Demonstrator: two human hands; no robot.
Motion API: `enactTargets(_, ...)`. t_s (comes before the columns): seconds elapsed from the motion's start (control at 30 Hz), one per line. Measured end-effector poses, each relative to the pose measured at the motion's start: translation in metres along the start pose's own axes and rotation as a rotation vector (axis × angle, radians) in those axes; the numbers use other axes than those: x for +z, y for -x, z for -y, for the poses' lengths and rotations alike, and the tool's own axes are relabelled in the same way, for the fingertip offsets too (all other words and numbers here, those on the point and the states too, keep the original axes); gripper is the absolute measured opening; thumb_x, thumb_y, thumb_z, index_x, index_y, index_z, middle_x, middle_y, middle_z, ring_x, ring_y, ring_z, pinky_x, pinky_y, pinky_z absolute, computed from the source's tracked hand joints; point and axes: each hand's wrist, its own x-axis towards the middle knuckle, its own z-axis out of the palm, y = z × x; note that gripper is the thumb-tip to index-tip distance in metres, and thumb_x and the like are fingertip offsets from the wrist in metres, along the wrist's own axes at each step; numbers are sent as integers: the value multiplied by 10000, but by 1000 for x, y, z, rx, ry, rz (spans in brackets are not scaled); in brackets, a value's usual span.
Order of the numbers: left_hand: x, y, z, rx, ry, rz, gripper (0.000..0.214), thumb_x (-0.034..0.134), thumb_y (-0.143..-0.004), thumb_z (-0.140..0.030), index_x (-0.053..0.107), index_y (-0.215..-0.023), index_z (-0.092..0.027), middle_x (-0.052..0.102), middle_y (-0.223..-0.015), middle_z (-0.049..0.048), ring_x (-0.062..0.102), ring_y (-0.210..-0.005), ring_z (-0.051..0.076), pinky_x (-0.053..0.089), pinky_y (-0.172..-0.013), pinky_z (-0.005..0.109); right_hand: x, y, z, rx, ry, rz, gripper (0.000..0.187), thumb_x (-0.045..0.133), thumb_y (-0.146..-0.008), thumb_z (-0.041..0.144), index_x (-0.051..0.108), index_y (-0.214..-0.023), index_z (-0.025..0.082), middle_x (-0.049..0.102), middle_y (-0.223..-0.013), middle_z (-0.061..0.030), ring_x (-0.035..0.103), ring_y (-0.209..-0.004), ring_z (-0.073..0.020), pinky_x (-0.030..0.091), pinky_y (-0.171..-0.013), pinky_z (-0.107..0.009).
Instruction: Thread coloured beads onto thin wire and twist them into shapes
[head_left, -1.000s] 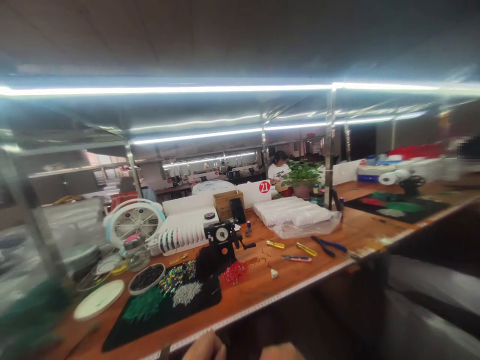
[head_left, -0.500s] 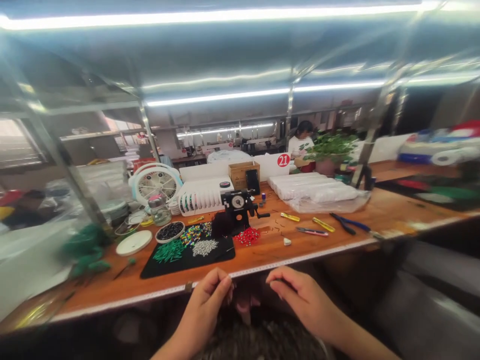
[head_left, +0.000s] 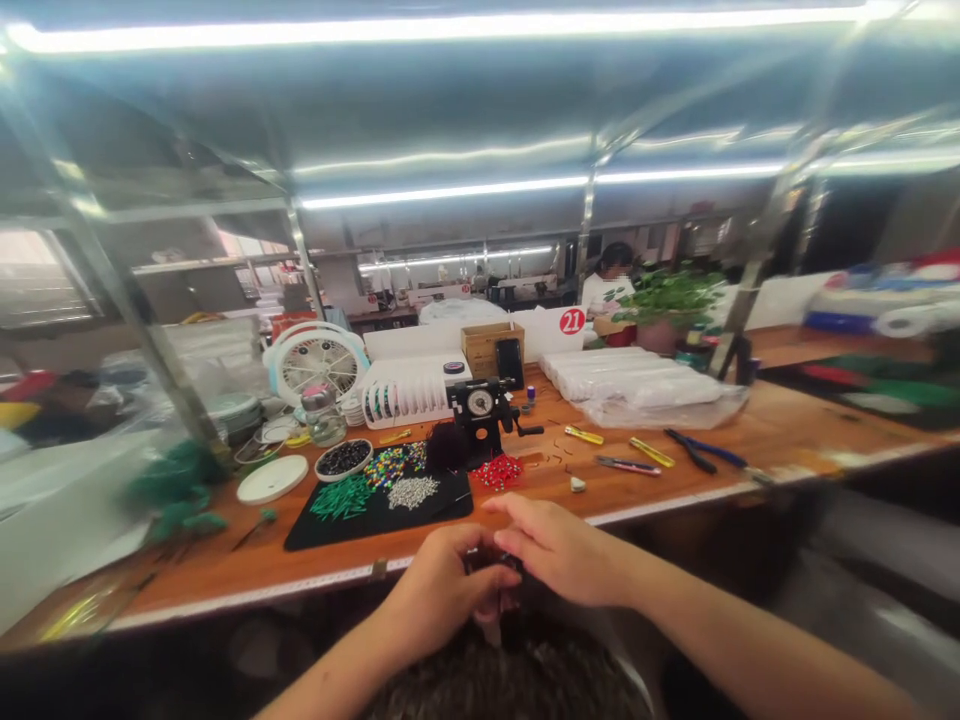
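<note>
1. Fingers (head_left: 517, 512) of the right hand (head_left: 559, 548) reach across, nearly straight and close together, bent down at the tips over the left hand (head_left: 441, 578), whose own fingers curve round opposite its thumb. Whether either hand pinches anything I cannot tell. Both bare forearms slant inward from the lower corners, meeting in front of the bench edge.
2. Bench (head_left: 810, 430): smooth, reddish-brown wood, with a pale measuring strip along the front.
3. Dark, rough-textured fabric (head_left: 510, 680) below the hands.
4. White rolls (head_left: 630, 385), long and rounded, in crinkled clear plastic.
5. Black mat (head_left: 442, 510): flat, matte, with rounded corners, lying beyond the left hand.
6. Round fan (head_left: 319, 365) with a white grille and pale blue rim.
7. Black machine (head_left: 480, 420): hard and angular, with a round dial and side crank.
8. Heaps of thin green pieces (head_left: 340, 497), silvery bits (head_left: 412, 491) and red bits (head_left: 499, 471).
9. Pale pink shape (head_left: 491, 610), just under the left hand.
10. Small dark thing (head_left: 511, 562) between the hands, too blurred to identify.
</note>
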Motion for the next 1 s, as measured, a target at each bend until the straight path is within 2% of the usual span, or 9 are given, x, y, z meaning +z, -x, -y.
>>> enactTargets(0.07,4,-3,-3,-22,-3,76,140,608,-715,-248,697,-717,-140,700,-700,62,648,-725,218,486,-700,301,2,-2,2,-19,57,0,362,424,-900,292,510,-1232,176,604,-1160,-124,558,-1071,-241,412,-913,-368)
enactTargets(0.13,3,-5,-1,-24,-1,123,166,558,-729,-207,703,-705,-129,694,-662,60,644,-669,201,481,-663,291,6,-2,1,-13,52,-16,351,450,-887,298,524,-1208,176,616,-1142,-126,572,-1052,-246,434,-875,-358)
enactTargets(0.27,-1,-8,10,-45,98,180,150,586,-709,-200,708,-694,-115,706,-689,74,638,-644,191,475,-660,291,18,-6,-7,39,-174,-12,278,457,-876,266,508,-1138,185,679,-881,-67,639,-751,-179,466,-641,-269)
enactTargets(0.37,-3,-11,17,-82,180,190,177,697,-659,-281,688,-633,-107,697,-657,84,621,-606,189,470,-638,294,21,-11,-11,89,-337,-29,216,419,-873,210,483,-1078,189,625,-659,12,571,-552,-123,410,-524,-224)
enactTargets(0.5,-4,-12,19,-81,254,220,262,740,-639,-365,673,-629,-112,678,-642,75,601,-592,175,455,-621,287,13,-11,-9,67,-385,-101,161,484,-843,208,533,-995,189,570,-662,32,519,-593,-97,382,-546,-203)
enactTargets(0.73,-6,-13,14,-88,371,308,253,754,-636,-353,655,-620,-121,645,-672,64,600,-663,184,444,-675,302,2,-12,-4,79,-509,-228,192,524,-846,318,577,-972,183,356,-542,81,287,-449,-56,237,-436,-193)
enactTargets(1.0,-4,-14,15,-117,436,324,260,762,-619,-347,645,-565,-121,628,-693,70,577,-658,181,429,-637,293,2,-20,-1,96,-726,-256,234,583,-792,351,573,-930,162,356,-558,88,218,-428,-35,173,-405,-189)
